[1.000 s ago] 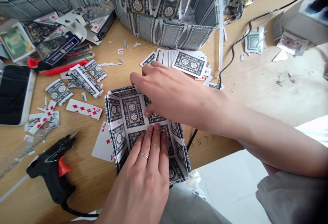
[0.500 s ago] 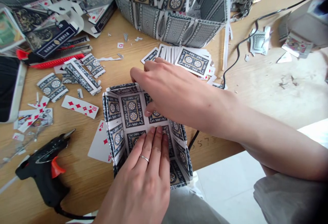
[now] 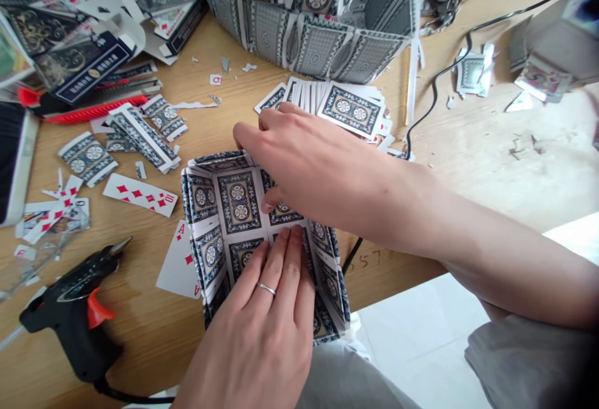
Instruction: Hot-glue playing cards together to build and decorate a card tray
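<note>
An open box made of playing cards (image 3: 239, 203) rests at the table's front edge, its inside lined with blue-and-gold patterned card backs. My left hand (image 3: 262, 315), with a ring on one finger, reaches in from below. Its fingers lie stretched out and flat against the box's floor. From the right, my right hand (image 3: 304, 159) spans the far wall, thumb on the inside and the other fingers over the outside. Part of that wall is hidden beneath it. A loose ace of diamonds (image 3: 178, 265) lies partly under the box's left side.
A black glue gun (image 3: 70, 309) lies at left. Card scraps (image 3: 88, 159), a red-handled tool (image 3: 93, 109) and card packs (image 3: 93, 68) are behind it. A larger card-made basket (image 3: 318, 50) stands at the back, before it a fanned card stack (image 3: 350, 109). A black cable (image 3: 437, 84) crosses the right side.
My left hand's fingers have slid slightly to the right over the box floor. The right hand keeps its place on the far wall. The whole view has shifted a little.
</note>
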Demonstrator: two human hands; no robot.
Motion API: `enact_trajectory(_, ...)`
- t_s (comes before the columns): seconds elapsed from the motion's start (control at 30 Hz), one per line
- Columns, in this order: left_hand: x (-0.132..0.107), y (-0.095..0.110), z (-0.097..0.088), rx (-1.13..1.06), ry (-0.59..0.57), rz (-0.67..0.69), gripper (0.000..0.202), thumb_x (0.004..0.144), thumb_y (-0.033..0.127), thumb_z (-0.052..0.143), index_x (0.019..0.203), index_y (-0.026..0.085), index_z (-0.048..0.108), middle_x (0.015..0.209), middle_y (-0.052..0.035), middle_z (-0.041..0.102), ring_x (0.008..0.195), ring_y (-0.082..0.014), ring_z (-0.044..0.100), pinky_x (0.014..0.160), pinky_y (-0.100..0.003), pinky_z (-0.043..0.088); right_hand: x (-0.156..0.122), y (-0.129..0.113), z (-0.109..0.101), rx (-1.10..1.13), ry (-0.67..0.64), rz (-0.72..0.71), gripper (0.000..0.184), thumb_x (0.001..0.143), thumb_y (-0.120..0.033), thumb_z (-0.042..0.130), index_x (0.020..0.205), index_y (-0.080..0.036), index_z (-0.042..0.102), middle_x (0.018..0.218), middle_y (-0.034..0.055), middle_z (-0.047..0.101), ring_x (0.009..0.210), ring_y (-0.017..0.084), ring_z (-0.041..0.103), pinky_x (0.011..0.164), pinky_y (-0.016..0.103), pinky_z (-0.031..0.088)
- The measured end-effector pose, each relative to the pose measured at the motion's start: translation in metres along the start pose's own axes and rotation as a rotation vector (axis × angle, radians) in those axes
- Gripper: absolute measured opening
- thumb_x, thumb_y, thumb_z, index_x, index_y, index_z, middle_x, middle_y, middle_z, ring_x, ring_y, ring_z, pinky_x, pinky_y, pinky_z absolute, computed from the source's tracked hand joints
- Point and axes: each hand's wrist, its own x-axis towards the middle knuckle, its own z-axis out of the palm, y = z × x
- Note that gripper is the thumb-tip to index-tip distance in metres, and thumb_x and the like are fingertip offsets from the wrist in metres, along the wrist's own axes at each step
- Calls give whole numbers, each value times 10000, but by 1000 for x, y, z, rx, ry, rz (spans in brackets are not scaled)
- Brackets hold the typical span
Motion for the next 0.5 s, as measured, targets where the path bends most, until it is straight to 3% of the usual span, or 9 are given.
enact_trajectory(0.07,2,0,0,-13,-14,-5,526,1001,179,403,1430,-28,627,1492,-247,679,1386,-351,664,1183,-477,464,0,-4,-5,-143,-101,-3,310,896,-149,779,1195,-131,700,1156,161,767,1133,322,734,968,435,608)
enact_trajectory(0.27,6,0,-2,-6,-26,-1,524,988,194,442,1429,-32,612,1491,-262,675,1381,-358,663,1177,-475,480,3,-3,-6,-75,-87,-30,310,901,-246,830,1159,-161,679,1066,102,742,1163,342,721,1052,473,576)
enact_trajectory(0.5,11,-6,-6,-54,-49,-2,501,1006,243,453,1396,21,677,1456,-220,713,1344,-348,679,1125,-474,513,5,-4,-6,-64,-128,18,322,914,-259,805,1181,-153,659,1094,98,714,1180,348,712,1054,476,572)
